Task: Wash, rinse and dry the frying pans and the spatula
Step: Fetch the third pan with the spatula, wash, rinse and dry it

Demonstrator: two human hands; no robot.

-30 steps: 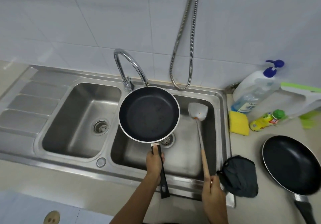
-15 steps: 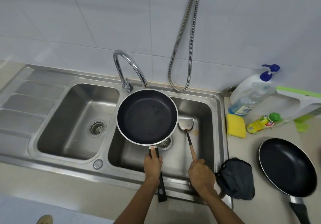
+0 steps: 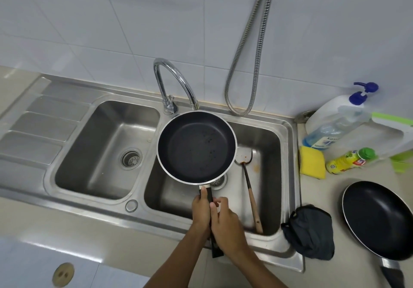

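Observation:
A black frying pan (image 3: 196, 147) with a steel rim hangs over the right sink basin, just under the tap. My left hand (image 3: 201, 209) grips its black handle. My right hand (image 3: 225, 223) has come onto the same handle from the right, fingers curled round it. The metal spatula (image 3: 248, 176) with a wooden handle lies in the right basin, its stained blade toward the back and its handle leaning on the front wall. A second black frying pan (image 3: 377, 218) sits on the counter at the right.
The double steel sink (image 3: 288, 131) has a chrome tap (image 3: 174, 82) and a hanging metal hose (image 3: 248, 64). On the right counter are a yellow sponge (image 3: 311, 162), a yellow-green bottle (image 3: 348, 160), a pump bottle (image 3: 335, 122) and a dark cloth (image 3: 310, 232).
My right hand lowered the spatula into the right basin, let go of it and moved left onto the pan handle. The pan stayed over the basin in my left hand.

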